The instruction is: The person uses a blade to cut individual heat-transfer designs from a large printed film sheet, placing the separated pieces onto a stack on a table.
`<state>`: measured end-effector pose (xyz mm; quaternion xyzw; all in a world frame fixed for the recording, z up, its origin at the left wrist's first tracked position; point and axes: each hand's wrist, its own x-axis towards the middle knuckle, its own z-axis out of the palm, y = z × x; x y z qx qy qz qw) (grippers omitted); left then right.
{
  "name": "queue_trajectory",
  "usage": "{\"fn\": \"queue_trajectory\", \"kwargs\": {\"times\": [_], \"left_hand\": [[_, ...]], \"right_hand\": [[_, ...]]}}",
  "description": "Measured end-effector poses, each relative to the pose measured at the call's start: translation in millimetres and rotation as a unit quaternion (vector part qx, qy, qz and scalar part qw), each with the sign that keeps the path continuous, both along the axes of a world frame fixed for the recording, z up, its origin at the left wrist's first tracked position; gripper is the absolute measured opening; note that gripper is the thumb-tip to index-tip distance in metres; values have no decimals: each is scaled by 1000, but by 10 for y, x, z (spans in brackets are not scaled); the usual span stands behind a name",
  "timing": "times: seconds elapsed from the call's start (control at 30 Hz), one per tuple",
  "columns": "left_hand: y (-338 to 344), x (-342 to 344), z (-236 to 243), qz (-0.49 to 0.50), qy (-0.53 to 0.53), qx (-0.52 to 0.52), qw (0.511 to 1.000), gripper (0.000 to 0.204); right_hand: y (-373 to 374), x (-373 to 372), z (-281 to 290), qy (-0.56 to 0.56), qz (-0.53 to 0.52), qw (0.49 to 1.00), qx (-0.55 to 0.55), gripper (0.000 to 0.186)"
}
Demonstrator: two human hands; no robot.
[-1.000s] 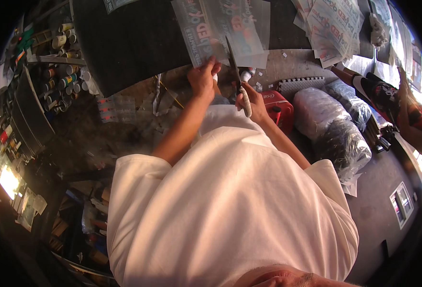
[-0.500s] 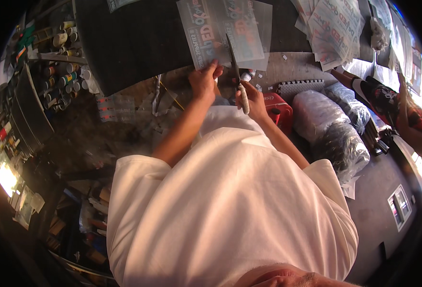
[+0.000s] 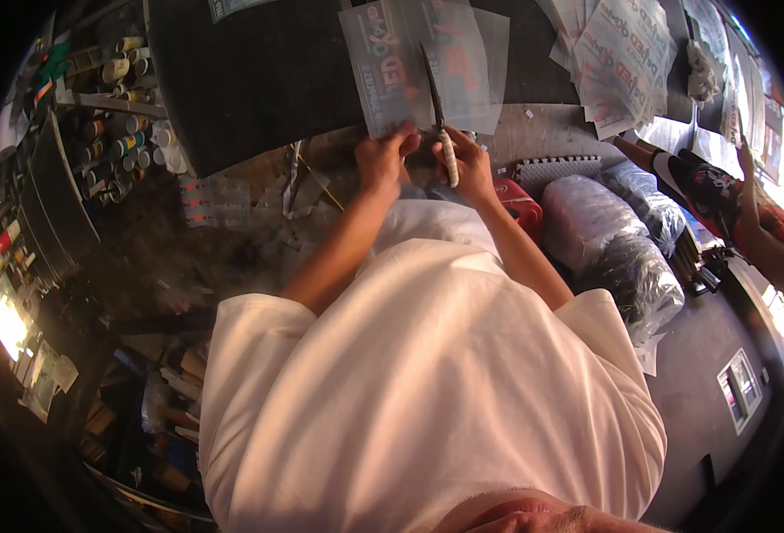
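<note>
My left hand is closed, thumb and fingers pinching the near edge of a translucent printed sheet with red and grey lettering. In my right hand is a pair of scissors with a pale wrapped handle. Its long dark blade points away from me and lies over the printed sheets. Another translucent sheet shows to the right of the blade. Both hands are close together at the near edge of the dark table. Exactly where the blade meets the sheet is hard to make out.
A pile of printed sheets lies at the table's right. Near my right arm are a red container and plastic-wrapped bundles. Several jars stand at the left. Another person is at the far right.
My right hand has moved forward and slightly right with the scissors, whose blade reaches farther over the sheets. The held sheet and my left hand have shifted slightly right and nearer me.
</note>
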<state>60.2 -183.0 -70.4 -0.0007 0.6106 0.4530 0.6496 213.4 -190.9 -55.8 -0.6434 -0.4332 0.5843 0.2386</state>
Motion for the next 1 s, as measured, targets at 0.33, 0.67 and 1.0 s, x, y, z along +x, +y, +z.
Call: {"fn": "queue_trajectory", "kwargs": {"times": [0.33,0.67,1.0], "left_hand": [[-155,-40,167,-19,-18,22,999,17],[-88,-228,-130,113,-12,-69,991,27],[-50,-349,-346,58,51,-31,997,16]], "right_hand": [[765,-156,66,42,-34,997,59,40],[744,160,165,94,-69,991,68,43],[117,932,341,65,-155,984,55,40]]}}
